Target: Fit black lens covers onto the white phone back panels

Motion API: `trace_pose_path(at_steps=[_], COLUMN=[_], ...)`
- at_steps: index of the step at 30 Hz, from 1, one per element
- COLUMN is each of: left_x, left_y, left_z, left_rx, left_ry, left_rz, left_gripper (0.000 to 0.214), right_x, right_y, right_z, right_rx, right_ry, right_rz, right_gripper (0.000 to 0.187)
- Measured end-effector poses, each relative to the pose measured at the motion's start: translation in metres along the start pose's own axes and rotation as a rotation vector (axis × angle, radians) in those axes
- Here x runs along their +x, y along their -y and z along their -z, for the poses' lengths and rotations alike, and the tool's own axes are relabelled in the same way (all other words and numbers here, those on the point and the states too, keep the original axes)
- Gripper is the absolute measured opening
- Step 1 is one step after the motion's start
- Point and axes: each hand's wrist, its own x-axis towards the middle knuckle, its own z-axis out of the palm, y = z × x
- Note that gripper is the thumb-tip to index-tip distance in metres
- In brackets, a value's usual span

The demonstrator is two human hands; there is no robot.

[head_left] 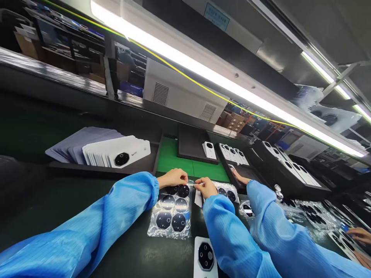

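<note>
My left hand [174,178] is closed in a pinch at the top edge of a clear plastic blister sheet [174,207]. The sheet holds several dark octagonal camera lens covers [179,222]. Facing it across a small gap, my right hand [206,187] also pinches; anything in either pinch is too small to make out. A white piece [198,199] shows under my right hand, partly hidden by it. Near my right forearm, a white phone back panel [198,266] with a black camera cover [205,255] lies on the dark table, cut off by the frame.
At left, a black tray [101,168] holds fanned white and grey back panels [130,148]. Behind my hands lies a green mat [179,166]. A co-worker's sleeve [263,204] and hand [240,177] reach in close on my right. More panels [233,153] and lens sheets [319,216] stand there.
</note>
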Motion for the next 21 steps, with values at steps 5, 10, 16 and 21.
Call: trace_pose_path(at_steps=[5,10,16,21], left_x=[0.002,0.013,0.020,0.022], left_y=[-0.005,-0.007,-0.008,-0.007], left_z=[0.002,-0.002,-0.009,-0.011], left_rx=[-0.012,-0.049,-0.065,-0.022], left_ry=[0.009,-0.007,-0.028,-0.053], left_rz=[0.004,0.046,0.120,0.146], left_gripper=[0.029,0.029,0.029,0.030], right_x=[0.014,0.011,0.000,-0.010], right_y=[-0.006,-0.009,0.000,0.016], right_z=[-0.009,-0.010,-0.013,-0.016], right_rx=[-0.054,-0.103,-0.192,-0.322], right_ry=[-0.025,-0.085,-0.151,-0.155], right_rz=[0.086,0.200,0.348,0.483], right_gripper=[0.025,0.019,0.015,0.016])
